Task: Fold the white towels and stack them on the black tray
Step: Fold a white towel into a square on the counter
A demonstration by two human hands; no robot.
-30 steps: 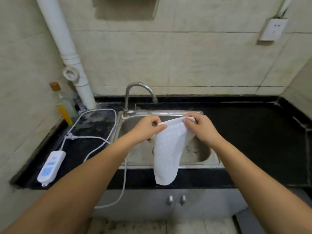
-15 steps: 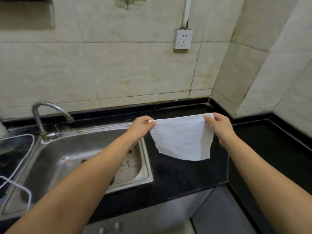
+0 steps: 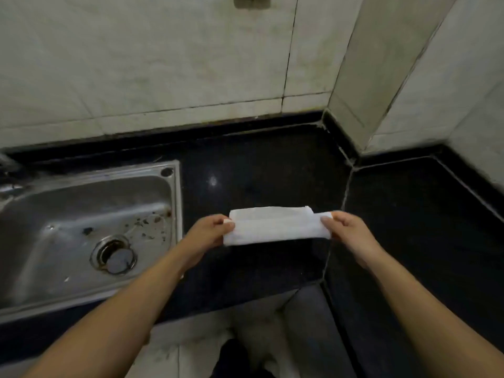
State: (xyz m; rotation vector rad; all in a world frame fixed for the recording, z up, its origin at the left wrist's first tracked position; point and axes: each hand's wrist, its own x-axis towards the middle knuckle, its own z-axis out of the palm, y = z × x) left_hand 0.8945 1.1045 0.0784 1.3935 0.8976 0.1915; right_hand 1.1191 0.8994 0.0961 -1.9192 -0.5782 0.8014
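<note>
Head view shows a white towel (image 3: 276, 225) folded into a long band, stretched level over the black countertop (image 3: 261, 170). At its 9 o'clock end the left hand (image 3: 210, 232) pinches it; at 3 o'clock the right hand (image 3: 347, 232) does likewise. A steel sink (image 3: 81, 227) lies toward 9 o'clock.

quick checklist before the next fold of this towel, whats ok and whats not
1. Left hand pinches the towel end: ok.
2. Right hand pinches the other end: ok.
3. Towel folded into a long strip: ok, though the layers sit slightly offset at the right end.
4. Towel over the black counter, clear of the sink: ok.
5. Towel resting on the counter or held above it: cannot tell.
6. Black tray in sight for stacking: not ok, none in view.
</note>
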